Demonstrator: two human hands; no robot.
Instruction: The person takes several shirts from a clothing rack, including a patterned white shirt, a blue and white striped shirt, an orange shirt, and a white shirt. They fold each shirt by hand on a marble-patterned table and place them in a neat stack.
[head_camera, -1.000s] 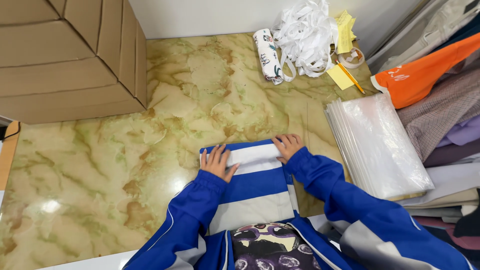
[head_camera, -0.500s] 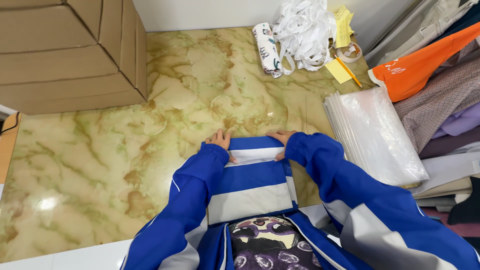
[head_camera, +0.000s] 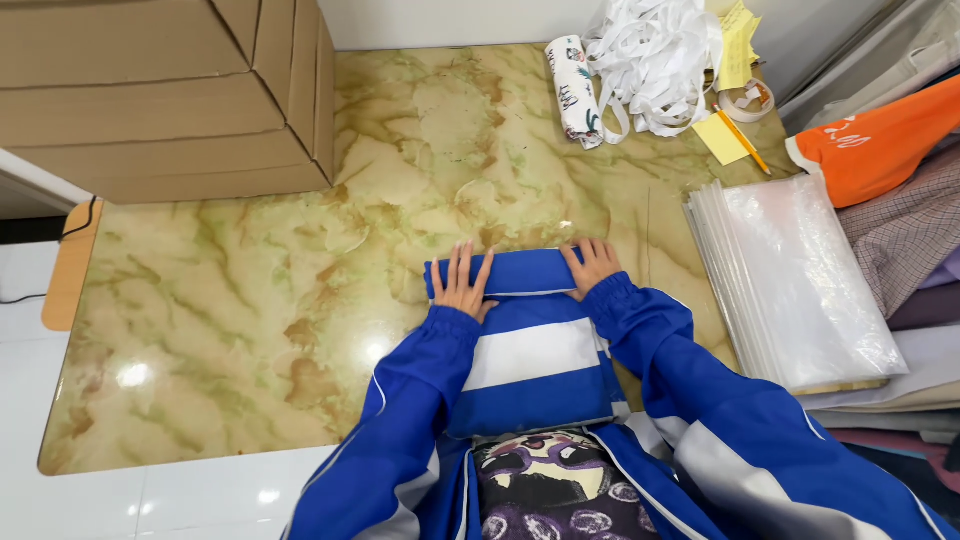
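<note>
Both hands, left hand (head_camera: 462, 285) and right hand (head_camera: 593, 266), press flat and ungripping on the folded blue-and-white garment (head_camera: 530, 345).

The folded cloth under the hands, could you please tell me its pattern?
Blue and white stripes on the cloth, in the head view.

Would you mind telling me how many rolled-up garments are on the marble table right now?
2. One blue roll lies at the table's near edge under the left hand and right hand; one white patterned roll lies at the far edge beside the white straps. Others may be hidden.
</note>
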